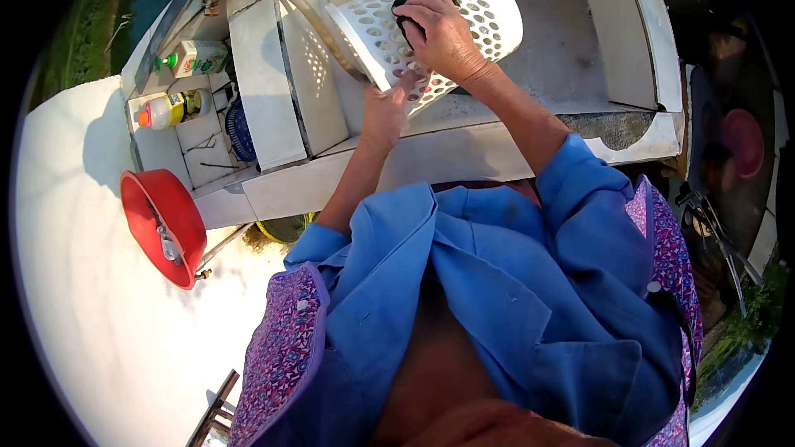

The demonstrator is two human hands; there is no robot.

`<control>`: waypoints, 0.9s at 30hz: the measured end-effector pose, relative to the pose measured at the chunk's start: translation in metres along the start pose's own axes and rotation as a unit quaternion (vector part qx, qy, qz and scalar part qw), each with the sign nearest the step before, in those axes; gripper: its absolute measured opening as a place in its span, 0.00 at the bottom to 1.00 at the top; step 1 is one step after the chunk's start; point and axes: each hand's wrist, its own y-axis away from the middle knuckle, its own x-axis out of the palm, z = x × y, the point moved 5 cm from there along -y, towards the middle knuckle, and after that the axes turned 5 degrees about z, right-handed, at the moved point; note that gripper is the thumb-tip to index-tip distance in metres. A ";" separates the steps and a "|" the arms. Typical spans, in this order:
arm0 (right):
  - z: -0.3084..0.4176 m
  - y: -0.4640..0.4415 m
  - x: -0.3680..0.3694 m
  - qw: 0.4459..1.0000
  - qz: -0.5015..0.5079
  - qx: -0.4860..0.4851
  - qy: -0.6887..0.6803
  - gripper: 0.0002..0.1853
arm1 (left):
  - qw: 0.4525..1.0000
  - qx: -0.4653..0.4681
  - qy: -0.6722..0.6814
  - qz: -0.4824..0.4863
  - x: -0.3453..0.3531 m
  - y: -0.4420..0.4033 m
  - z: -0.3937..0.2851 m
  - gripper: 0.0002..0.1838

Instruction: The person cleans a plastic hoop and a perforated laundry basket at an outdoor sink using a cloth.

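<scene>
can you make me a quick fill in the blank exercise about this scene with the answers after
1. The left hand holds the basket, which is pierced with many ____.
2. The right hand holds a ____ pad against the basket.
3. The basin at the picture's left is ____.
4. The upper of the two bottles has a ____ top.

Missing words: holes; black; red; green.

Left of the hands (449, 40), here's a green-capped bottle (199, 59), an orange-capped bottle (175, 109) beside it, then a red tub (157, 199); far right, a pink basin (744, 142)!
</scene>
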 end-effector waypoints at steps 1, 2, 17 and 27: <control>-0.013 -0.010 0.000 1.000 0.011 -0.014 0.006 0.11 | 1.000 -0.002 -0.003 0.001 0.001 0.001 0.001 0.10; -0.036 -0.020 0.000 0.998 0.028 -0.013 0.053 0.10 | 1.000 0.001 0.000 -0.015 0.001 0.002 0.002 0.10; -0.231 0.127 -0.031 0.798 0.316 0.414 0.304 0.22 | 0.986 -0.007 0.086 -0.143 -0.030 -0.044 -0.032 0.18; -0.296 0.035 -0.043 0.888 0.357 0.261 0.128 0.12 | 0.984 -0.031 0.071 -0.159 -0.048 -0.058 -0.045 0.17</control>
